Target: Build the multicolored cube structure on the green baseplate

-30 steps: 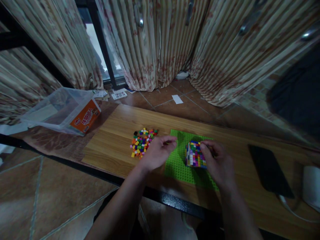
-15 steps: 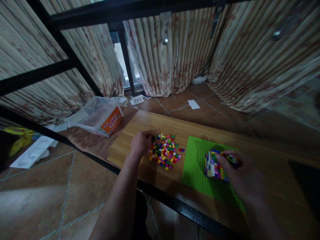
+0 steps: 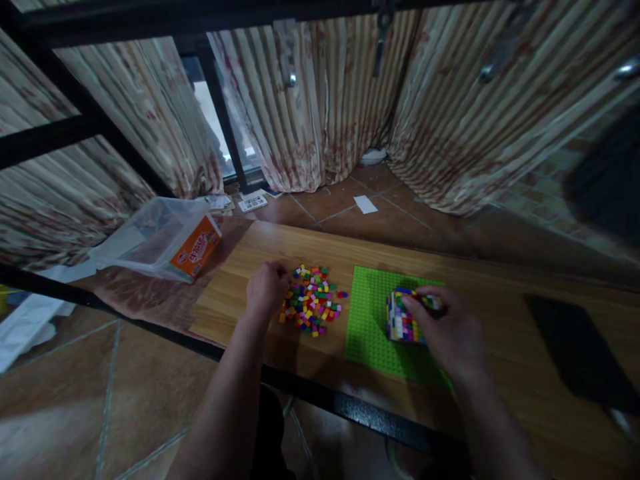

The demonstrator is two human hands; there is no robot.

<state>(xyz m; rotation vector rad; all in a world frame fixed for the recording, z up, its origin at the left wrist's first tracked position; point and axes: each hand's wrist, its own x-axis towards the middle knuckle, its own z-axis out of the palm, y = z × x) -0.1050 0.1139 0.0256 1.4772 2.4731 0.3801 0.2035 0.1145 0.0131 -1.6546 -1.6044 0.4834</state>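
At the left edge of a loose pile of small colored toy bricks (image 3: pixel 311 303), my left hand (image 3: pixel 266 288) has its fingers drawn together. What they hold, if anything, is hidden. A green studded baseplate (image 3: pixel 367 327) lies to the right of the pile. On it stands a multicolored brick structure (image 3: pixel 400 323) with layered walls. My right hand (image 3: pixel 453 330) curls over that structure from the right, the thumb on its near top and the fingers behind. Part of its right side is covered by the hand.
The wooden table (image 3: pixel 240 267) has a dark front edge. A dark flat object (image 3: pixel 580 350) lies at its right end. Beyond the left end sits a clear plastic bin (image 3: pixel 160 233) with an orange label. Paper (image 3: pixel 365 205) lies on the tiled floor before striped curtains (image 3: pixel 345 113).
The whole view has swung to the right, so the table and bricks appear farther left and more of the dark flat object shows. Both hands keep nearly the same places.
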